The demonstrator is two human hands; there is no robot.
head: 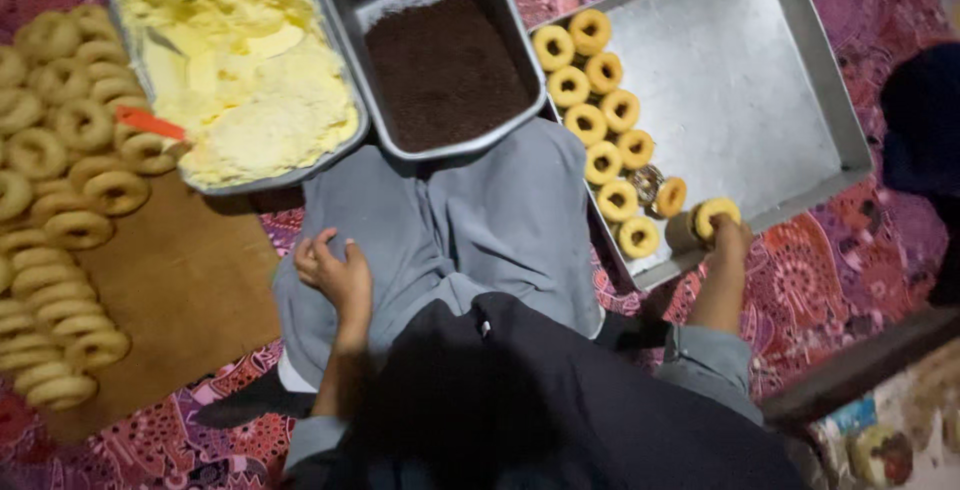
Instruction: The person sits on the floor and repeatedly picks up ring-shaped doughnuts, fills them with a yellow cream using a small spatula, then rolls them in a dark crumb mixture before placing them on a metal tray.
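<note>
Patterned red mat [830, 280] under trays [810, 60], brown sheet [190, 290]

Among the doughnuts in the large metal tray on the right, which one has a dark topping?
It is the doughnut low in the rows, near the person's right hand. Its top is dark and speckled, while the others show yellow cream.

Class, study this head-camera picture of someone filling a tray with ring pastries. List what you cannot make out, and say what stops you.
- Right hand: its grip on the ring pastry is blurred.
- Plain rings: the pile runs off the left edge.
- Cream tray: cut by the top edge.
- Dark-topped ring in the large tray: too small to identify its coating.
- Left hand: palm hidden.
</note>
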